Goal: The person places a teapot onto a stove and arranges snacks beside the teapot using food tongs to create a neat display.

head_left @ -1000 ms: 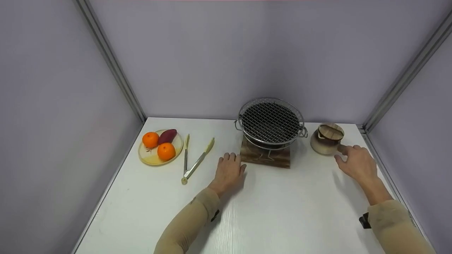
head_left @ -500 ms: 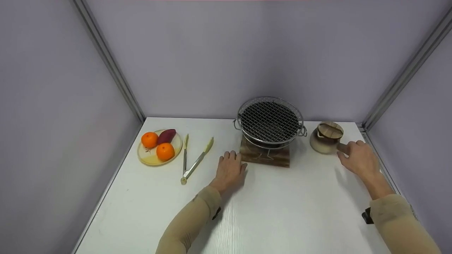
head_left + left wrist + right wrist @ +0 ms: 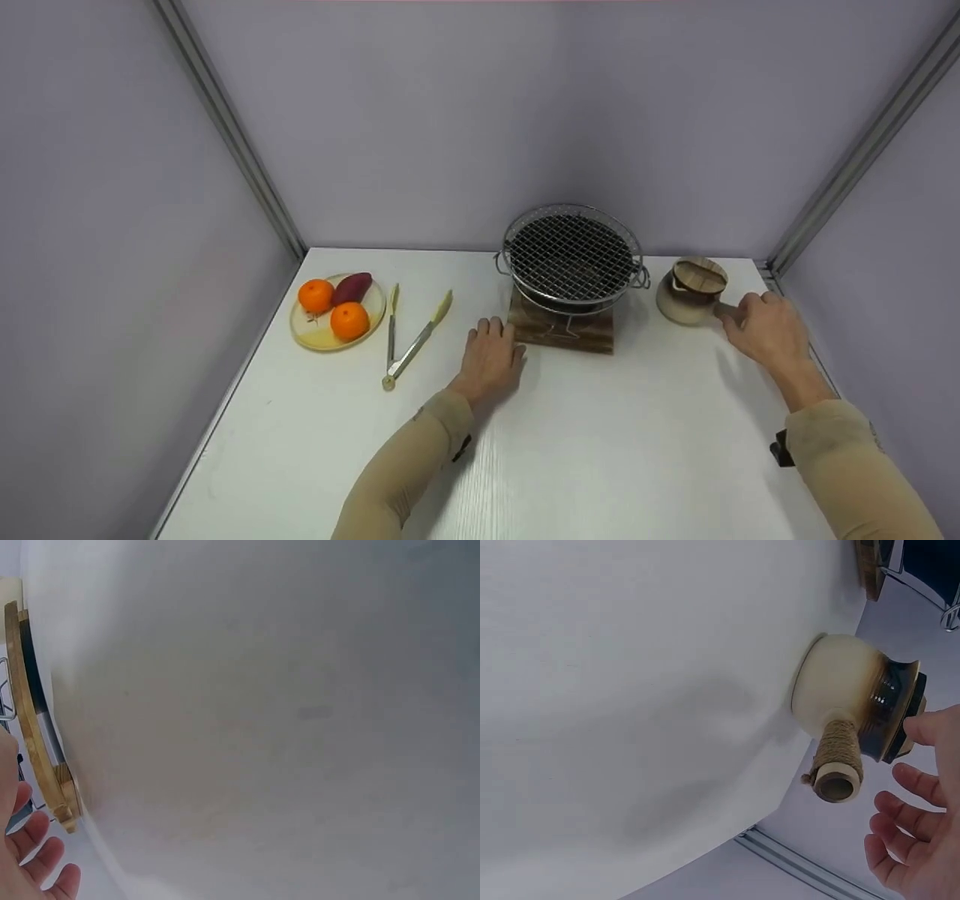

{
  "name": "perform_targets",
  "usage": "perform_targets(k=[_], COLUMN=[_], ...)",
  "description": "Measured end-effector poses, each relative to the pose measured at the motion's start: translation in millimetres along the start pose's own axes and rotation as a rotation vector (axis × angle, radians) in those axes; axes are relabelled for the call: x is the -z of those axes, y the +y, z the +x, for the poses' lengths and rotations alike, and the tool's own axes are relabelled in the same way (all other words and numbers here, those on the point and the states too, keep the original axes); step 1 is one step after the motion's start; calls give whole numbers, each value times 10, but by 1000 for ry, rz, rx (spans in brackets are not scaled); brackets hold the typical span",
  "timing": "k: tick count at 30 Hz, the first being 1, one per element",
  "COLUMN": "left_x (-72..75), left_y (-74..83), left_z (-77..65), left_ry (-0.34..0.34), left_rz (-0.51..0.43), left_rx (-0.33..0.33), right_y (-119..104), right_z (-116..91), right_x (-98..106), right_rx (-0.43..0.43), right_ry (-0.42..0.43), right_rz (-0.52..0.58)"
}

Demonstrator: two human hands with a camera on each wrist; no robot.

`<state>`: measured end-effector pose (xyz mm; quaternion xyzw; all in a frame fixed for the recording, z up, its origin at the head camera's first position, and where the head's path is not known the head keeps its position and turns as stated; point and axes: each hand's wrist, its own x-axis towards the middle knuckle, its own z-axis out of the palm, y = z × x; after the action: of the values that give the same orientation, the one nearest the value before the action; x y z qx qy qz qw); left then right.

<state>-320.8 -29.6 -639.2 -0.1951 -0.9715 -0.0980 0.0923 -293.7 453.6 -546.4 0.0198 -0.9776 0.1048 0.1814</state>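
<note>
At the right stands a side-handled teapot (image 3: 687,303), cream below and dark brown above, with a wooden lid (image 3: 700,275). Its rope-wrapped handle (image 3: 838,750) sticks out toward me. My right hand (image 3: 769,330) is beside that handle, thumb and fingers spread and loosely bent; the right wrist view shows nothing in its grasp. My left hand (image 3: 489,360) lies low over the table by the near left corner of a wooden board (image 3: 562,330), its fingers relaxed. On the board stands a small round grill (image 3: 571,259) with a wire mesh top.
A yellowish plate (image 3: 322,343) at the left holds two oranges (image 3: 349,321) and a purple sweet potato-like item (image 3: 352,289). Spread tongs (image 3: 411,352) with yellow tips lie between plate and left hand. Panels (image 3: 420,135) wall the white table (image 3: 585,450) at back and sides.
My right hand has moved slightly forward, closer to the teapot's handle. The left hand stays almost where it was. The whole view has shifted a little.
</note>
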Motion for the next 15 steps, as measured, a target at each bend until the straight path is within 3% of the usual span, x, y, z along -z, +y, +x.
perform_targets(k=[15], left_x=[-70], left_y=[29], left_z=[124], left_ry=[-1], left_rz=[102], left_rx=[-21], right_y=[135], right_z=[67], right_x=[-104], right_rx=[-110], right_ry=[-181], right_rz=[-34])
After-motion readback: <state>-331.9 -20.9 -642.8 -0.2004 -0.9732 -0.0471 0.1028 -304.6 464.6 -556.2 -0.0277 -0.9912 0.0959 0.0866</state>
